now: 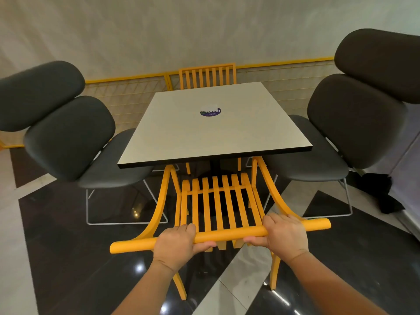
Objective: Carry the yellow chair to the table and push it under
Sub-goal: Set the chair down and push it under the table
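From my head camera I look down on the yellow chair (pixel 216 201), which stands at the near edge of the table (pixel 181 133) with its seat front already tucked beneath the tabletop and its slatted back tilted toward me. My left hand (pixel 176 241) is wrapped over the top rail (pixel 231 235), fingers curled on top and thumb hooked underneath, and my right hand (pixel 285 234) is clamped on the same rail in the same way; I hold it at two spread points so I can steer the chair straight and keep it from twisting as I push. The chair sits centred between the two black lounge chairs, one on the left (pixel 72 137) and one on the right (pixel 345 123), so it has to slide in along the middle gap without knocking either one. A second yellow chair (pixel 207 76) is tucked in at the far side, and a round sticker (pixel 211 111) lies on the tabletop. I judge the carrying done and the pushing partly done, since the back legs stand well out on the glossy floor (pixel 79 258)
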